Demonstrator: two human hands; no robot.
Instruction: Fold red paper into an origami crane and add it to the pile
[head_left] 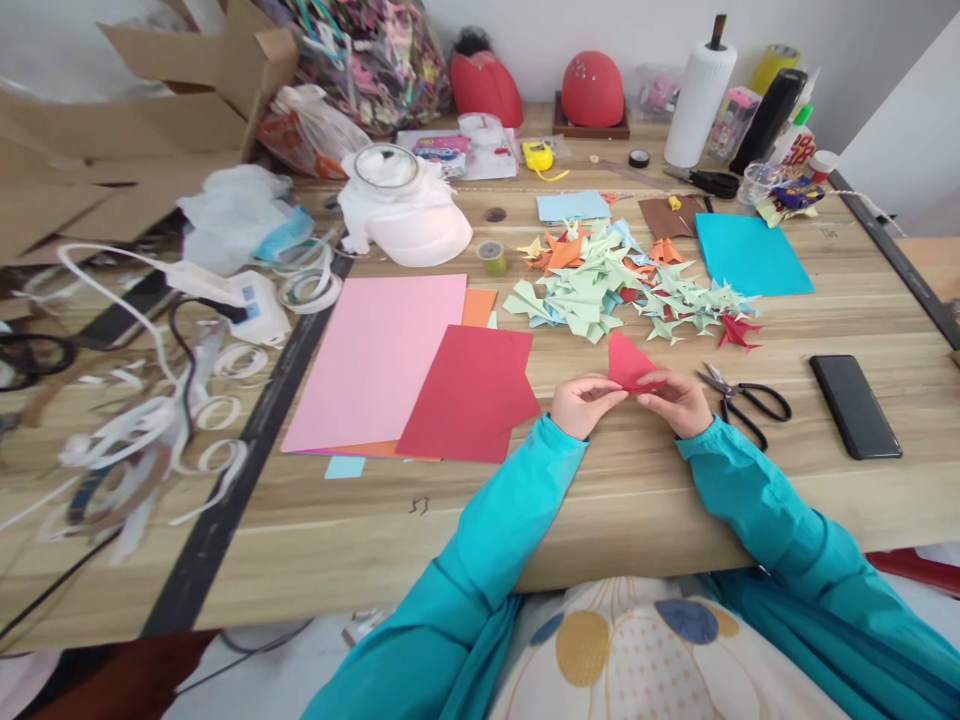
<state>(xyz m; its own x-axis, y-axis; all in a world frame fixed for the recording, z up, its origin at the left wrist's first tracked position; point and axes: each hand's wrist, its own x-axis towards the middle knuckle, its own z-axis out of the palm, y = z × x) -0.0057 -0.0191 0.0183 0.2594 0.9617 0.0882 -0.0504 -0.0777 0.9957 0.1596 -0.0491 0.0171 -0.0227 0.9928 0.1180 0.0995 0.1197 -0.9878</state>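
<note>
Between my two hands is a small folded piece of red paper [628,362], one corner pointing away from me. My left hand [587,403] pinches its lower left edge with thumb and fingers. On the other side my right hand [679,400] grips the lower right edge. Just right of that hand lie black-handled pliers [739,398]. Larger red sheets [465,390] rest to the left, partly over a pink sheet [382,355]. Beyond my hands spreads a heap of folded paper pieces [600,285], mostly pale green, with orange, blue and red ones among them.
A black phone [855,405] lies at the right, and turquoise paper [752,253] farther back. Tangled cords and white strips [180,420] cover the left side. White caps [409,210], a cardboard box [150,120], a yellow tape measure [538,156] and a white roll [699,105] stand toward the wall.
</note>
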